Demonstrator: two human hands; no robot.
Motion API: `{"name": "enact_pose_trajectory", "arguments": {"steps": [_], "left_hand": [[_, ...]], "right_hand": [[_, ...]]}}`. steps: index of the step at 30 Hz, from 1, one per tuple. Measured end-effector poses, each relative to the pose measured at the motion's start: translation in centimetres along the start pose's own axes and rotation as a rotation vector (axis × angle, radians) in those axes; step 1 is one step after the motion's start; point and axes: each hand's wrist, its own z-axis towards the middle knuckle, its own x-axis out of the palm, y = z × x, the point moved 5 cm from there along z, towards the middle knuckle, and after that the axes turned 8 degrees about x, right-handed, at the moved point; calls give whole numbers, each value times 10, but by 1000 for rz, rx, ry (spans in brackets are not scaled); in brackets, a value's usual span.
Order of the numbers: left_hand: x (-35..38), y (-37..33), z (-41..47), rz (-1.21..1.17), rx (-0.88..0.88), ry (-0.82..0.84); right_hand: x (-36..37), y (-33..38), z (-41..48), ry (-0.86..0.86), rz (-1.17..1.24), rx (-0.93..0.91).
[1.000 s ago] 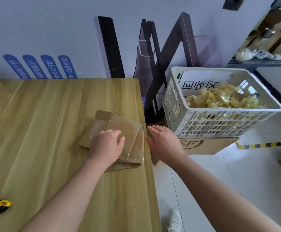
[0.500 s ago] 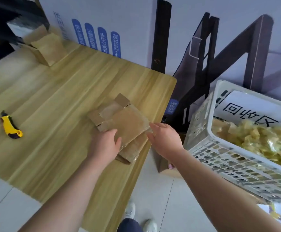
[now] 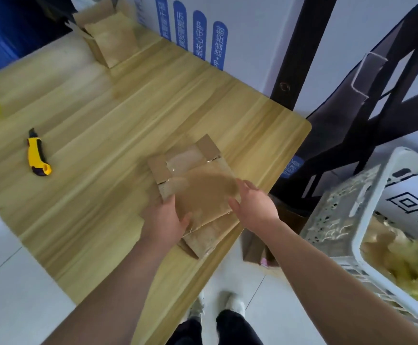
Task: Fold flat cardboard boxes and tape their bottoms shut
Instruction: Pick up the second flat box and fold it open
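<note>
At frame centre the flat cardboard box lies atop a pile by the table edge. The left hand pinches its near corner, probably to lift it; the right hand, fingers spread, steadies the other side.

Both bare forearms reach forward and converge. Left hand: palm down, thumb spread rightward across the flat cardboard, fingers curled at its left edge. Right hand: just right of the left hand, fingers straight and slightly spread, fingertips and thumb touching the flat cardboard's right edge.
</note>
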Motion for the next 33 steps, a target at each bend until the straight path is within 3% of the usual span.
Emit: {"name": "enact_pose_trajectory", "arguments": {"steps": [8,14,25,33], "left_hand": [[32,-2,-2,-169,-209,49],[37,-6,-6,-318,-274,-39],[-6,-31,-33,-480,-196,-296],[-59,-12,-80,-466,-171,-437]], "right_hand": [[20,-5,35,155,-98,-42],[18,-11,43,161,-119,-92],[-38,-5,21,33,94,-201],[-63,44,-19,-28,185,-338]]}}
